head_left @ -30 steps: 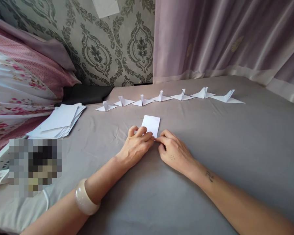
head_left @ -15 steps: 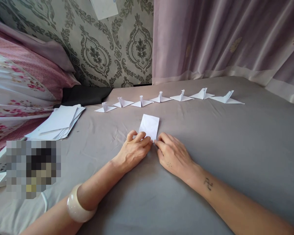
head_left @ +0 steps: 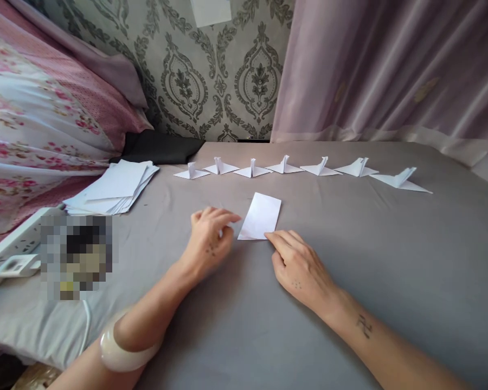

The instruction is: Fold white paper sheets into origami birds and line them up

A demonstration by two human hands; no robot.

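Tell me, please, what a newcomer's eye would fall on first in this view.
Probably the row of seven folded, bird-like white paper figures across the far part of the grey cloth surface. Next might come the flat, four-sided white paper nearer the person, with the right hand touching its near right corner and the left hand beside its left edge.

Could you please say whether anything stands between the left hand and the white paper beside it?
Nothing visible does: only a narrow strip of grey sheet shows between the left hand and the white paper.
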